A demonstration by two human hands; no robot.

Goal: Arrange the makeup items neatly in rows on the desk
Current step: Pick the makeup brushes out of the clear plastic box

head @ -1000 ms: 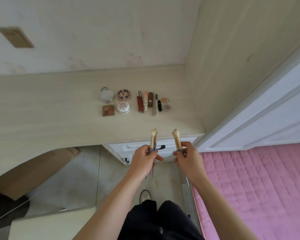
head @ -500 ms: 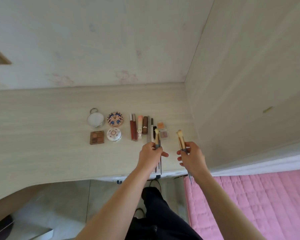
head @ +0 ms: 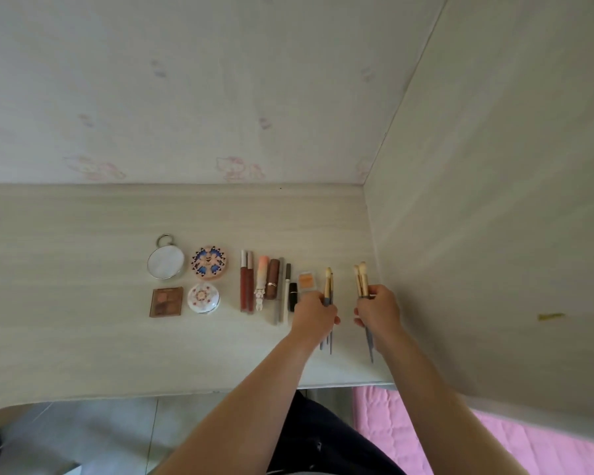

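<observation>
Over the desk point(head: 83, 337), left hand point(head: 314, 315) grips several makeup brushes point(head: 328, 286), right hand point(head: 379, 310) grips two brushes point(head: 361, 279), beside four compacts point(head: 184, 275).

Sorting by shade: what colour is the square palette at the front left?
Brown, copper-toned pans, in the square palette; head view.

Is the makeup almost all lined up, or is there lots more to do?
Nearly done. The round mirror, the compacts and the eyeshadow palette sit in two tidy rows, and the lip tubes and pencils lie side by side. The left hand and right hand each hold brushes over the desk. Those brushes appear to be all that is left to lay down.
</observation>
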